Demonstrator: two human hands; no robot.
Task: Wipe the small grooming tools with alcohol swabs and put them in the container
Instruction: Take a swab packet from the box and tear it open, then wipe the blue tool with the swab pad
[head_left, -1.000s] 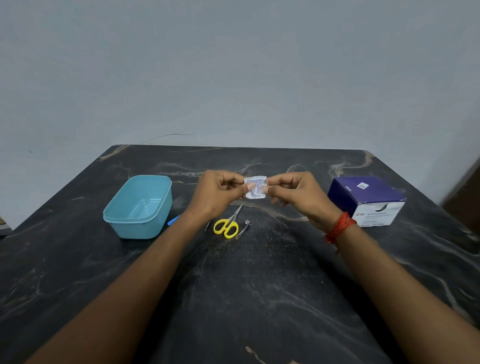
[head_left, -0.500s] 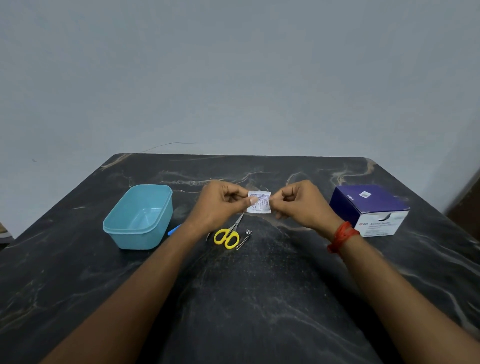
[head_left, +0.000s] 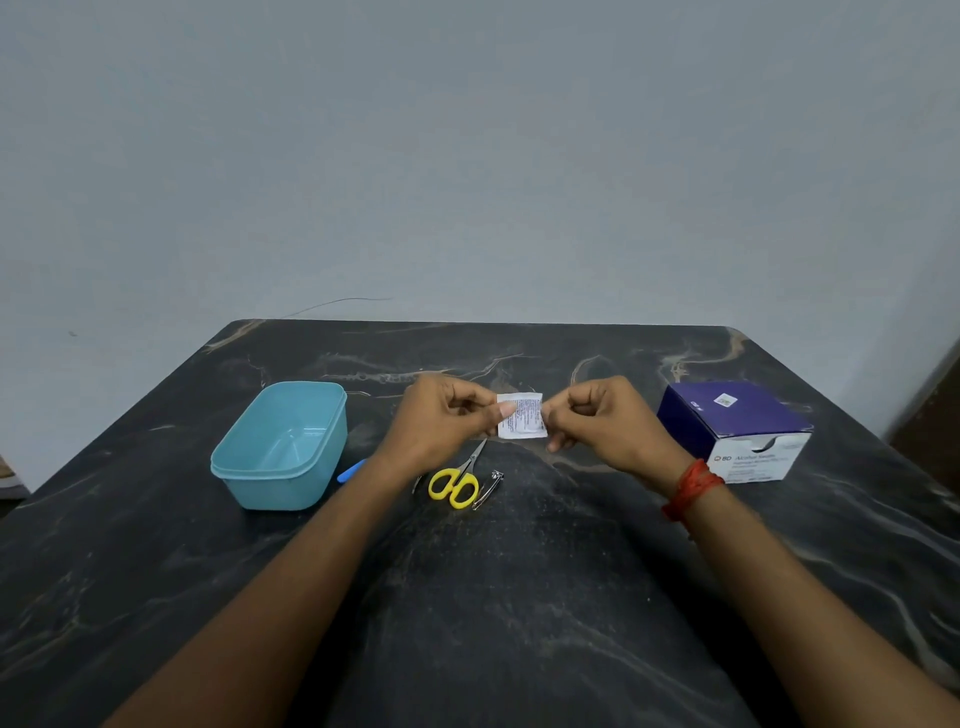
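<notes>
A small white swab packet (head_left: 521, 415) is held above the table between both hands. My left hand (head_left: 441, 423) pinches its left edge and my right hand (head_left: 602, 421) pinches its right edge. Below them on the dark marble table lie yellow-handled scissors (head_left: 457, 480) and a metal nail clipper (head_left: 491, 486). A blue tool (head_left: 350, 470) and a thin metal tool (head_left: 417, 483) show only partly beside my left forearm. The empty teal container (head_left: 280, 447) stands to the left.
A purple and white box of alcohol swabs (head_left: 740, 428) sits at the right of the table (head_left: 519, 597). A grey wall rises behind the table's far edge. A brown object stands past the right edge.
The camera view has tilted, so everything sits lower in the frame. The packet now looks flatter and more spread out between my fingers. The tools have not moved.
</notes>
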